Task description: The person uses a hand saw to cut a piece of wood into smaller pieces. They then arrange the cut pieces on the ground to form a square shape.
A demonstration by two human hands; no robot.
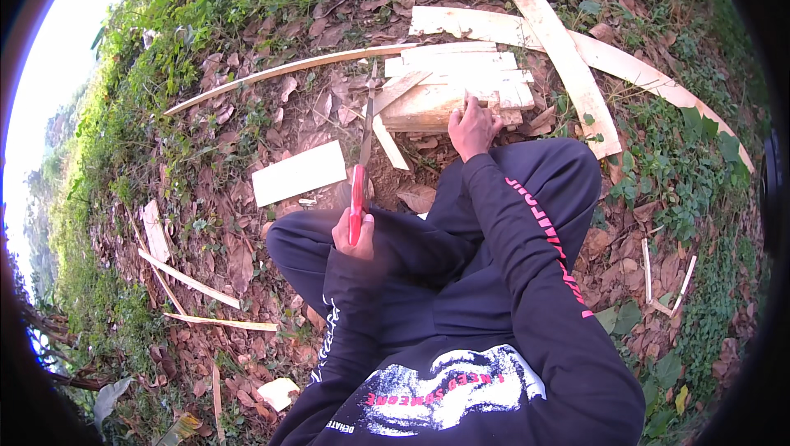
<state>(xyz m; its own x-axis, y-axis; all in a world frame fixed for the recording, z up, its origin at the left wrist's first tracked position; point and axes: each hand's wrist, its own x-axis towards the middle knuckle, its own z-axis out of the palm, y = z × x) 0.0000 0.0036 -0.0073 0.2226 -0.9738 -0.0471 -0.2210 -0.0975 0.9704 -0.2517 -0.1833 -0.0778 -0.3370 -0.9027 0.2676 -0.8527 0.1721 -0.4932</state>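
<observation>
My left hand point(352, 236) is closed around the red handle of a hand saw point(368, 129), and slight blur surrounds the hand. The saw's thin blade points away from me, beside the left end of a low stack of pale wooden boards point(461, 67). A thick wooden piece point(420, 107) forms the near side of that stack. My right hand point(475, 127) rests on its near right part, fingers bent over the wood; some fingertips are hidden. A narrow wood strip point(388, 143) slants down from the stack's left end, close to the blade.
A rectangular board point(299, 173) lies left of the stack. Long curved-looking planks point(280, 69) and a crossing plank point(569, 67) lie beyond and to the right. Thin offcuts point(189, 279) are scattered on leaf-covered ground. My folded legs point(527, 178) are close to the stack.
</observation>
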